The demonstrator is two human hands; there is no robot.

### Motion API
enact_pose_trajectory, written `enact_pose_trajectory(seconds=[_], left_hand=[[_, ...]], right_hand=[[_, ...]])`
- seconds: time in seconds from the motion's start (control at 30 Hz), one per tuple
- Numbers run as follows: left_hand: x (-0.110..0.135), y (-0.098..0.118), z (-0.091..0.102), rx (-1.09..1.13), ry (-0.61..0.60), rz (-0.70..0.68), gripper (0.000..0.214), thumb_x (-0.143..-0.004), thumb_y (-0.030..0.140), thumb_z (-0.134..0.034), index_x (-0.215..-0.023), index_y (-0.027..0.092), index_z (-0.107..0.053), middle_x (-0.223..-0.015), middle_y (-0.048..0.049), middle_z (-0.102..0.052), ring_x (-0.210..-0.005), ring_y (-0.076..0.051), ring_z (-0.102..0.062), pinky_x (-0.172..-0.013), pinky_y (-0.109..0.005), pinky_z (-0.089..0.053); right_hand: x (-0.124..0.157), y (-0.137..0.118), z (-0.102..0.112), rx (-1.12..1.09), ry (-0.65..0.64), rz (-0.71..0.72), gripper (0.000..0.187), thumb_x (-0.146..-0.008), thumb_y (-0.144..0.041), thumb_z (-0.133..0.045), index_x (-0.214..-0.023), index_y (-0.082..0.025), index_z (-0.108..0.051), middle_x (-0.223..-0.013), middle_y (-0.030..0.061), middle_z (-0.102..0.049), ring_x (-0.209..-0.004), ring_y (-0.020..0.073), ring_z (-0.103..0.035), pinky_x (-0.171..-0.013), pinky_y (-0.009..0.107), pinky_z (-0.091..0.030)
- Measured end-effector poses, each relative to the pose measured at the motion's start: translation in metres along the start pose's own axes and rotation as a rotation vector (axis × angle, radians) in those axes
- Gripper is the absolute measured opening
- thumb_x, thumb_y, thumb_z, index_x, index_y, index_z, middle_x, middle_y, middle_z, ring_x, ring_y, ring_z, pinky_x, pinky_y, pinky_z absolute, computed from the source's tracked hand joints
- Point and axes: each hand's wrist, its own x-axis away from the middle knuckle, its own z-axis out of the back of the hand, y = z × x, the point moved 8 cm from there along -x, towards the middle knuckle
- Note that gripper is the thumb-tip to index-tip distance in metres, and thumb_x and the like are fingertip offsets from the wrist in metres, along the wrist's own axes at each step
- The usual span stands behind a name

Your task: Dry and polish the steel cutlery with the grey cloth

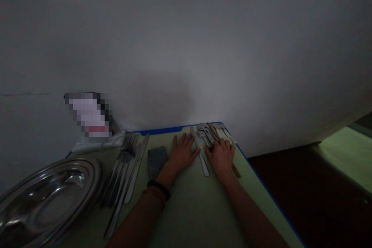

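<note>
My left hand (182, 152) lies flat on the light green table, fingers spread, with nothing held. Just right of it is a table knife (204, 166) with a silver handle, its far part close to my thumb and fingertips. A folded dark grey cloth (156, 160) rests beside my left wrist. My right hand (222, 158) has its fingers curled over a bunch of spoons (203, 135), whose bowls point away from me. Brown wooden chopsticks (236, 171) pass under this hand. Forks (218, 125) and pale handles lie beyond; my palm hides the spoon handles.
Stacked oval metal trays (97, 170) stand at the left. Several forks (119, 168) and knives (138, 168) lie beside them. A blurred, propped-up device (90, 114) leans at the back over a white bundle (100, 142). A wall (186, 46) borders the table's blue far edge.
</note>
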Motion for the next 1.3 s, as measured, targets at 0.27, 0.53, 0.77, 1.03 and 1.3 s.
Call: enact_pose_trajectory(seconds=[0.27,0.53,0.77,1.03,1.3], left_hand=[[-0.002,0.002,0.004,-0.008,0.021,0.009,0.061,-0.089,0.053,-0.024,-0.139,0.016,-0.024,-0.147,-0.0098,-0.026,-0.135,-0.028,-0.019,-0.107,-0.055,-0.009],[0.022,0.003,0.042,-0.058,0.008,-0.008,0.045,-0.090,0.035,-0.039,-0.130,0.016,-0.038,-0.141,-0.0100,-0.036,-0.131,-0.022,-0.029,-0.109,-0.043,-0.016],[0.073,-0.039,0.073,-0.128,-0.122,0.128,0.050,-0.084,0.036,-0.049,-0.127,0.011,-0.045,-0.141,-0.0187,-0.035,-0.132,-0.032,-0.025,-0.105,-0.050,-0.022],[0.096,-0.075,0.073,-0.175,-0.159,0.316,0.047,-0.089,0.023,-0.038,-0.131,0.004,-0.038,-0.142,-0.0232,-0.030,-0.130,-0.034,-0.029,-0.102,-0.046,-0.026],[0.105,-0.110,0.073,-0.179,-0.250,0.429,0.025,-0.089,0.014,-0.040,-0.099,0.008,-0.062,-0.102,-0.0181,-0.063,-0.093,-0.026,-0.061,-0.079,-0.038,-0.047]], right_hand=[[0.000,0.004,0.002,-0.066,0.065,-0.022,0.029,-0.081,-0.043,-0.049,-0.085,-0.017,-0.061,-0.094,0.0110,-0.057,-0.094,0.0270,-0.046,-0.077,0.037,-0.027],[0.012,-0.027,0.010,-0.248,0.108,0.253,0.027,-0.085,-0.038,-0.046,-0.101,-0.024,-0.062,-0.099,0.0094,-0.056,-0.094,0.0251,-0.046,-0.078,0.037,-0.029],[0.024,-0.038,-0.001,-0.158,0.019,0.312,0.028,-0.086,-0.033,-0.044,-0.106,-0.030,-0.064,-0.105,0.0091,-0.056,-0.097,0.0277,-0.043,-0.078,0.041,-0.029],[0.025,-0.039,0.009,-0.242,0.080,0.329,0.031,-0.086,-0.036,-0.043,-0.110,-0.028,-0.062,-0.105,0.0107,-0.056,-0.096,0.0281,-0.046,-0.079,0.044,-0.035],[0.068,-0.132,0.001,-0.687,-0.240,0.635,0.047,-0.084,-0.041,-0.047,-0.128,-0.025,-0.045,-0.115,0.0117,-0.049,-0.103,0.0240,-0.048,-0.089,0.040,-0.041]])
